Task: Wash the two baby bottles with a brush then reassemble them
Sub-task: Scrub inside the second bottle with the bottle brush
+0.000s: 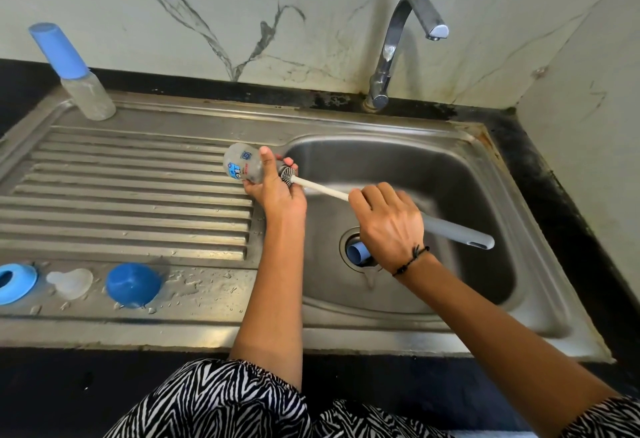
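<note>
Nearest the camera: zebra-print clothing [221, 403] at the bottom edge, both bare forearms reaching out over the dark tabletop [52, 385] edge and the steel sink [346, 330] rim.

On the front strip of the drainboard [138, 195], in a row among water drops: a blue collar ring [15, 282] at the far left, a clear teat [70, 282] just beside it, then a blue dome cap [133, 284]. None touch each other.

Right hand [388, 226], over the basin: fingers curled tight round the bottle brush [322, 188] where the white stem meets the grey handle; the handle juts out behind the hand toward the right. A black cord sits on that wrist. Under the hand, in the drain hole, a blue tube-shaped piece [358, 252], partly hidden.

Left hand [273, 188], at the basin's left edge: fingers and thumb wrapped round an uncapped clear bottle [242, 164], held tilted, base toward the drainboard, mouth toward the basin. The bristle head sits at the bottle's mouth. Bottle carries a blue and red print; lettering too small to read.

Room: the ribbed drainboard lies open left of the hands; basin is open to the right.

Farther back: second bottle [74, 70], blue cap on, stands at the drainboard's far-left corner. Chrome tap [398, 43] behind the basin, no water running; marbled wall [242, 5] beyond.
</note>
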Demonstrator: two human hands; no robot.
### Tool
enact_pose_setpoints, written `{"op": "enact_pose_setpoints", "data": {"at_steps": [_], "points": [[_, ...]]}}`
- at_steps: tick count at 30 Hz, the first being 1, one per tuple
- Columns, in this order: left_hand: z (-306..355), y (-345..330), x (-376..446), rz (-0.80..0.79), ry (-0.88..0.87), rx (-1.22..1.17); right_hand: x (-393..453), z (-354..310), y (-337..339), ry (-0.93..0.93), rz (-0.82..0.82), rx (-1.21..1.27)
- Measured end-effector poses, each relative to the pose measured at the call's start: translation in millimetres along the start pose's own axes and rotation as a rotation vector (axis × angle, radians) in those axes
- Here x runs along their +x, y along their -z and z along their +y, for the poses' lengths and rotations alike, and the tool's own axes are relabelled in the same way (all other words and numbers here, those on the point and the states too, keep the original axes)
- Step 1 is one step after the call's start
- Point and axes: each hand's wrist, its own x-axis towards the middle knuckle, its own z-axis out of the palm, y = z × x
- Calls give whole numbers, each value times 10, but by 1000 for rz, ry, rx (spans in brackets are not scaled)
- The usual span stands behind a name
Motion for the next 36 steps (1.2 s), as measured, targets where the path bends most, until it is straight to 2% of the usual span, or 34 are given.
{"op": "enact_pose_setpoints", "data": {"at_steps": [3,6,8,11,14,16,20,24,26,30,32,34,36], "points": [[-14,2,36,-84,80,-2,71,-83,45,-89,-211,157],[-35,1,23,-190,163,-4,182,-163,50,-271,-588,368],[-41,-1,-4,-261,199,-39,221,-163,51,-370,-676,557],[-24,2,-7,-322,212,-89,296,-49,89,-494,-675,876],[2,6,14,-357,191,-82,281,27,156,-503,-718,931],[20,32,46,-332,188,-97,227,10,221,-416,-697,794],[85,112,141,-273,176,-123,128,-94,299,-198,-649,337],[71,41,126,-227,199,-107,198,-139,256,-118,-453,257],[58,-25,82,-205,222,-112,305,-154,274,-93,-490,229],[63,-131,-23,-209,257,-72,374,-144,219,-190,-589,306],[51,-145,-74,-232,267,-26,398,-153,193,-289,-628,429],[34,-117,-98,-287,296,-24,443,-143,157,-409,-696,639],[33,-80,-95,-359,316,-61,482,-103,189,-624,-797,976]]}}
